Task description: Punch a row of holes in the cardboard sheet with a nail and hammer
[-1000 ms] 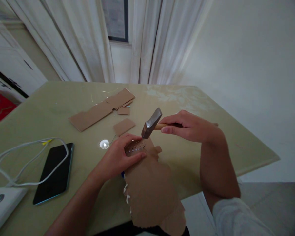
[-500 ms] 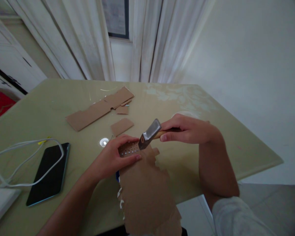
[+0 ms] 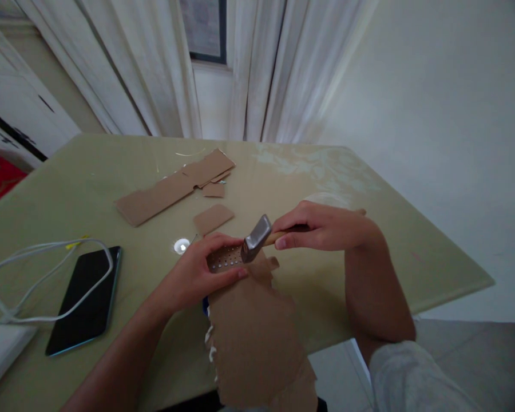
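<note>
My right hand is closed round the wooden handle of a hammer. The hammer's metal head rests on or just over a large brown cardboard piece. Rows of small holes, some showing white, run across the far end of that cardboard. My left hand grips this end, thumb on the near side and fingers on the far side of the holes. The cardboard's torn left edge has white bits along it, and its near end reaches over the table's front edge. A blue thing beneath it is mostly hidden.
Cut cardboard strips and a small cardboard piece lie farther back on the table. A round whitish item is left of my left hand. A dark tablet, a white cable and a white box lie at left.
The hammer head has tipped slightly and shifted a little left and down onto the cardboard. My left hand keeps its hold in the same place.
</note>
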A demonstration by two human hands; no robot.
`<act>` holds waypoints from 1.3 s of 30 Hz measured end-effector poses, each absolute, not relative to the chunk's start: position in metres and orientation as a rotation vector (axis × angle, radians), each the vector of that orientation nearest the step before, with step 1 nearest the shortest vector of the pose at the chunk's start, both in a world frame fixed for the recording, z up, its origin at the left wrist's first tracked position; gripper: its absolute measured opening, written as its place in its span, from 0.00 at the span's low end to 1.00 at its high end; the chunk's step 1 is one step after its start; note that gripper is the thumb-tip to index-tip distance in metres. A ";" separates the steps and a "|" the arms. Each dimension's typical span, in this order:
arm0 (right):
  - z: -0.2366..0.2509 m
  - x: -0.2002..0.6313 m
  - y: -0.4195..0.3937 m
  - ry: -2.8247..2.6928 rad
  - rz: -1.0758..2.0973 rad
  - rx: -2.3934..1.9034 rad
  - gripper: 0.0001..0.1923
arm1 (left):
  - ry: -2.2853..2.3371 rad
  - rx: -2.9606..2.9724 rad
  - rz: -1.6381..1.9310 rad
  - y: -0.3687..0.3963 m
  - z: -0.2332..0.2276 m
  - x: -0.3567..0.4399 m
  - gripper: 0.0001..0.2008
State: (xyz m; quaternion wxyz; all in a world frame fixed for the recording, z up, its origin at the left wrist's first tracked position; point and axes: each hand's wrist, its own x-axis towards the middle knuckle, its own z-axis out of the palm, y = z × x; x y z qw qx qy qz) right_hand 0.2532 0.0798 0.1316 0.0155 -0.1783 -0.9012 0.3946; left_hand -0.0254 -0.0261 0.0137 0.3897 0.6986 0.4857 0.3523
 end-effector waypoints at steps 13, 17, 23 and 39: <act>0.126 0.251 0.085 -2.807 1.248 -0.593 0.23 | 1.234 1.792 0.881 -0.026 0.019 -0.024 0.21; 0.119 0.241 0.085 -2.895 1.218 -0.648 0.24 | 1.227 1.744 0.871 -0.027 0.017 -0.025 0.21; 0.125 0.252 0.087 -2.787 1.173 -0.635 0.23 | 1.233 1.821 0.885 -0.026 0.018 -0.024 0.23; 0.126 0.250 0.082 -2.805 1.052 -0.700 0.22 | 1.242 1.786 0.886 -0.026 0.017 -0.024 0.24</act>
